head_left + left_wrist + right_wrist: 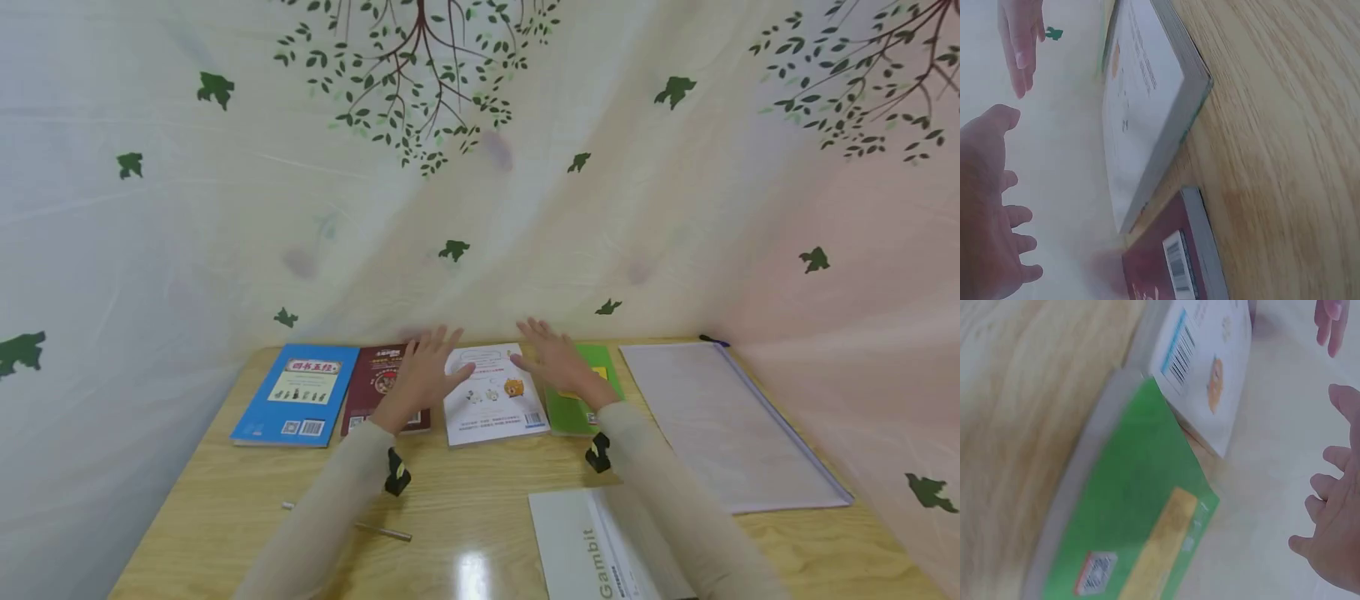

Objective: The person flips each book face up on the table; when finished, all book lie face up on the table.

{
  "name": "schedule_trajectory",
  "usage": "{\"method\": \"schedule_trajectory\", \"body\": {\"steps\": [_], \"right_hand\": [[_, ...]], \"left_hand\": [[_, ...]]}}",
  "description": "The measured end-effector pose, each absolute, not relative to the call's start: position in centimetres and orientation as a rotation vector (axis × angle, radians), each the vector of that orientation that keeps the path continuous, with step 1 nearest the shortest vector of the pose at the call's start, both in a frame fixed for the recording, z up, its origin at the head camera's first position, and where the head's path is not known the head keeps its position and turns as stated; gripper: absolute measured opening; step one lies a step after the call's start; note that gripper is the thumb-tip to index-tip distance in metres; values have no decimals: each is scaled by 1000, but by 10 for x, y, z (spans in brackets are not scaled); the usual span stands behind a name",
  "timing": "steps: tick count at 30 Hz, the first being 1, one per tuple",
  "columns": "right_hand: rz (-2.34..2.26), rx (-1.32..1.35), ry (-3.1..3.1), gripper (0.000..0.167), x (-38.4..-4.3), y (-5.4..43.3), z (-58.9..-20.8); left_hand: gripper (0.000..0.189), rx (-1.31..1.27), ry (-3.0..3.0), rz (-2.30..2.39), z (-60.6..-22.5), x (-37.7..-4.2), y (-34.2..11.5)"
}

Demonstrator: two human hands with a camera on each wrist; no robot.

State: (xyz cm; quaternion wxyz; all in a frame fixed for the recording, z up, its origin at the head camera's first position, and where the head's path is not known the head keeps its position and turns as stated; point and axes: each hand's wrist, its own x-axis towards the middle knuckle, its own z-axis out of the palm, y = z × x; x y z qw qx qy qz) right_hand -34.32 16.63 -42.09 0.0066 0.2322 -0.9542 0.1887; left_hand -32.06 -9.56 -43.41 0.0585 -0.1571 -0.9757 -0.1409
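Four books would exceed a count, so several lie in a row at the table's back: a blue book, a dark red book, a white book and a green book. Over the red book and the white book's left side hovers my left hand, fingers spread, holding nothing. My right hand is spread above the white and green books, also without anything in it. Both wrist views show a gap between the hands and the covers of the white book and green book.
A whitish sheet-like folder with a spine bar lies at the right, a dark pen at its top. A "Gambit" notebook is partly under my right sleeve. A thin metallic stick passes beneath my left forearm. Patterned cloth hangs behind.
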Motion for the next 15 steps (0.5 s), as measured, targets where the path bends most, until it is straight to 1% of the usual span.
{"method": "schedule_trajectory", "body": {"steps": [7,15], "right_hand": [[624,723,-2972,72,-346,184,-398],[654,685,-3036,78,-353,220,-382]], "left_hand": [[78,-560,-2939,-454,-427,-315,-75],[81,-686,-2919,-616,-424,-303,-43]]}}
